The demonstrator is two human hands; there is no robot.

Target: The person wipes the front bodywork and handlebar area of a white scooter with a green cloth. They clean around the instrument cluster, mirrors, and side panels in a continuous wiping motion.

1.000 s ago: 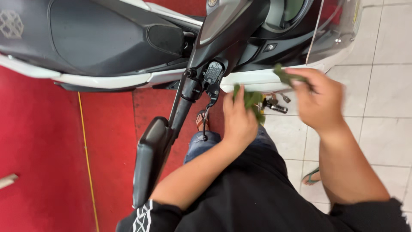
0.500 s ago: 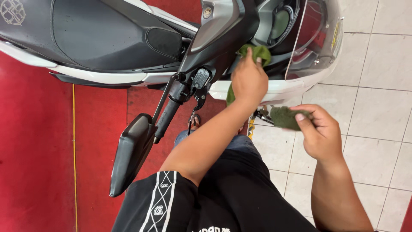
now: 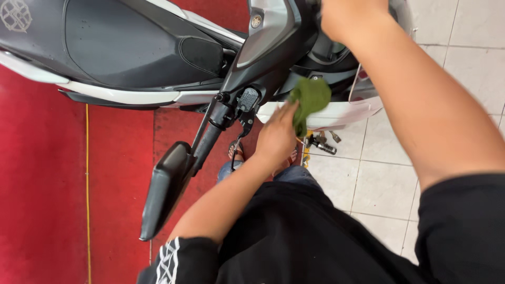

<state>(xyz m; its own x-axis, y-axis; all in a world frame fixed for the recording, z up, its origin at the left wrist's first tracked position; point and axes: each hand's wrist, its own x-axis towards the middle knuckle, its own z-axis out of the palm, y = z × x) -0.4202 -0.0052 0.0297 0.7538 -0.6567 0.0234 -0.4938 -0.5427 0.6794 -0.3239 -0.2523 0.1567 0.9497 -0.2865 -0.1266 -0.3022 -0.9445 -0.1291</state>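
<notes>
Right now my left hand (image 3: 276,138) grips a crumpled green cloth (image 3: 309,100), soft and bunched into folds, pressed against the white side panel (image 3: 336,113) of the scooter (image 3: 158,58) just below its handlebar. Up at the top edge my right hand (image 3: 350,16) rests on the scooter's front, and I cannot tell whether it is open or closed.

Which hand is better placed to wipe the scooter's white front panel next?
Left, probably. The left hand holds the green cloth against the white panel; the right hand is up at the frame's top edge.
</notes>
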